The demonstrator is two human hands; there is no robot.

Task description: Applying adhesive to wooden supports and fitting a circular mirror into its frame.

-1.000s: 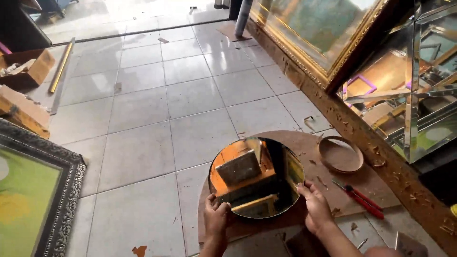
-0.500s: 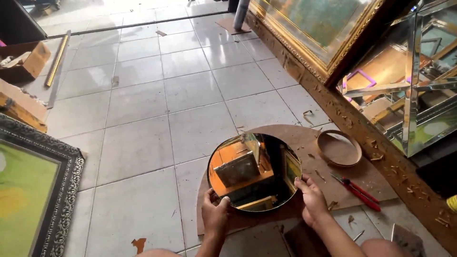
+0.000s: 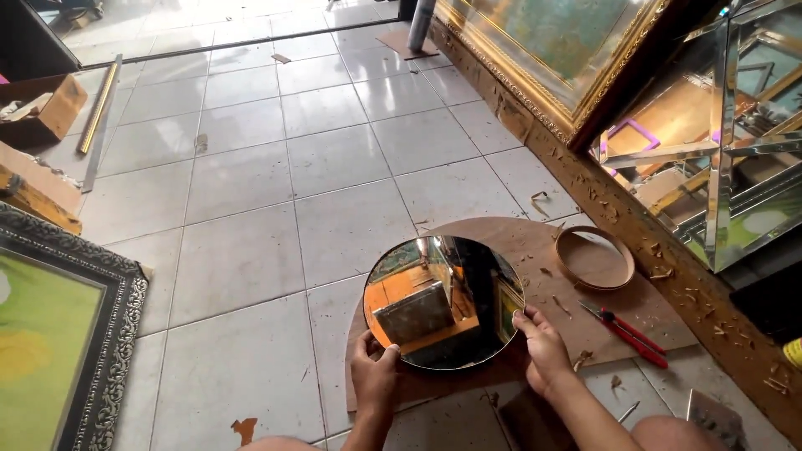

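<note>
1. Bare skin first: the left hand [image 3: 375, 377] grips the near-left rim of the round frameless mirror [image 3: 443, 302], fingers curled closed on the edge, thumb on top near the glass.
2. Just beside it, the right hand [image 3: 541, 351] pinches the mirror's right rim, fingers closed on the edge, so both hands are clamped on the same disc.
3. Compared with a second ago, the mirror sits in much the same spot over the near-left part of the curved brown plywood board [image 3: 535, 242], but the hands have shifted along its rim: the left has slid further under the near edge, and the right has come higher up the right side. The disc looks slightly tipped, its near edge raised off the board, though I cannot tell how far. That reads as a firmer two-handed hold on the glass rather than a move to a new place.
4. Right of the right hand, near the board's right edge, lies a red-handled cutting tool [image 3: 628, 331], untouched.
5. Further back, on the board's far right corner, rests a thin wooden ring [image 3: 561, 255], well apart from the mirror.
6. Wood shavings [image 3: 668, 271] litter the board and the white tiled floor [image 3: 251, 192] around it.
7. Beyond, a gilt-framed picture [image 3: 535, 50] leans at the far right, and an ornate dark-framed painting [image 3: 50, 334] lies at the left.
</note>
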